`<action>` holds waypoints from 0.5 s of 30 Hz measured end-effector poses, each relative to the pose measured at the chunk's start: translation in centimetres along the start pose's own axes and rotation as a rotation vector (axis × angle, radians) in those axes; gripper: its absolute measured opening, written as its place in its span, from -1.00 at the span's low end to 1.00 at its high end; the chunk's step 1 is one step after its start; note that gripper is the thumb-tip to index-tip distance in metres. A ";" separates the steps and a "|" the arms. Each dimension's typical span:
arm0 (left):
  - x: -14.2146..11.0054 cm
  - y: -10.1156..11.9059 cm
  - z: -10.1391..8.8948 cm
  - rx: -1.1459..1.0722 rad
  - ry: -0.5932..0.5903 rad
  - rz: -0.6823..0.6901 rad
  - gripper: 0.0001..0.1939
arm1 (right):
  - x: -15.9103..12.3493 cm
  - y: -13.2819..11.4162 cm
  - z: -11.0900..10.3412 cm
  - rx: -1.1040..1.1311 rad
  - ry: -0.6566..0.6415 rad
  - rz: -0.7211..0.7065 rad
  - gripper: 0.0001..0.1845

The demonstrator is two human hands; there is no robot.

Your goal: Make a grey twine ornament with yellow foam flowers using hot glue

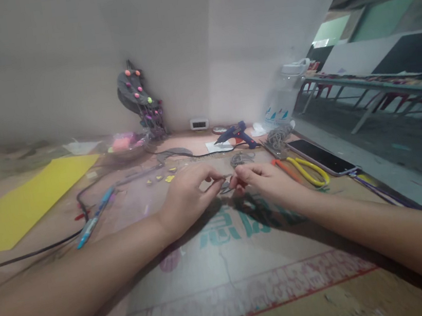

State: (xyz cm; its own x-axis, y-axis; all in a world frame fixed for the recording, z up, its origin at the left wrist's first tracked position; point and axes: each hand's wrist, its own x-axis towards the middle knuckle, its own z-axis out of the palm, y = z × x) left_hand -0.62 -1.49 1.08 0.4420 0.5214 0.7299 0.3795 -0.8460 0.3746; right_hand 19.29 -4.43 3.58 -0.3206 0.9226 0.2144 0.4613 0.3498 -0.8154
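Observation:
My left hand (186, 198) and my right hand (264, 181) meet over the middle of the table, fingertips nearly touching. Each is closed in a pinch on a thin grey string (227, 187), mostly hidden by the fingers. Just beyond them lies a loose coil of grey string (242, 159). Scissors with yellow and orange handles (310, 172) rest close to my right wrist. Several small yellow cut pieces (170, 178) lie beyond my left hand.
At the back are a blue glue gun (236, 134), a small digital clock (199, 124) and a grey moon-shaped ornament (130, 92) with coloured balls. Yellow paper (38, 201) and a blue pen (96, 217) lie left. A grey yarn bundle (279, 137) and phone (323, 156) are right.

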 end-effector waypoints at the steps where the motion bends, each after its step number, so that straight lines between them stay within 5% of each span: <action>1: 0.0 -0.1 0.0 0.022 -0.009 0.023 -0.94 | 0.0 0.1 0.2 0.070 -0.012 0.031 -0.54; 6: 0.1 -0.3 -0.1 0.106 -0.058 0.125 -0.90 | -0.2 0.9 0.9 0.212 -0.044 0.069 -0.60; 15: -0.1 -0.1 -0.1 0.122 -0.111 0.105 -0.84 | -0.4 1.2 1.2 0.119 0.001 -0.012 -0.63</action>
State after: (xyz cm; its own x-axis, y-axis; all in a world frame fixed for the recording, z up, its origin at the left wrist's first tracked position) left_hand -0.75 -1.47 1.00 0.5688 0.4459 0.6911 0.4196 -0.8800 0.2225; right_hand 18.97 -4.58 1.89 -0.3242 0.9189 0.2249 0.3563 0.3388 -0.8708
